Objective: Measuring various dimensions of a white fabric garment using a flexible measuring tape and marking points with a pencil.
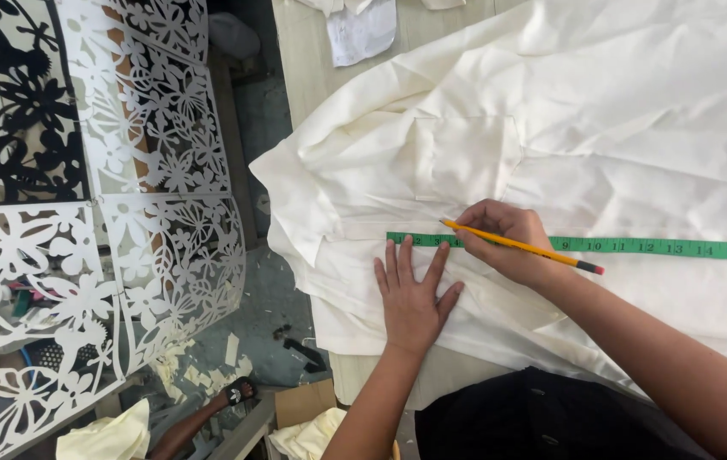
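Head view: your left hand (412, 298) lies flat, fingers spread, pressing the cream cloth (602, 162) on the table (312, 51). Your right hand (504, 238) pinches a yellow pencil (521, 247), its tip at the green tape measure (662, 248) stretched across the cloth.

Head view, steeply down, close

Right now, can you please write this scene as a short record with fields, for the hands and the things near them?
Left hand: left hand lies flat, fingers spread, pressing on the cream fabric.
Right hand: right hand holds a yellow pencil, tip near the tape's start.
Tape: green measuring tape lies straight across the fabric.
Surface: wooden table.
Surroundings: white cut-out floral screen at the picture's left; scraps on the floor.
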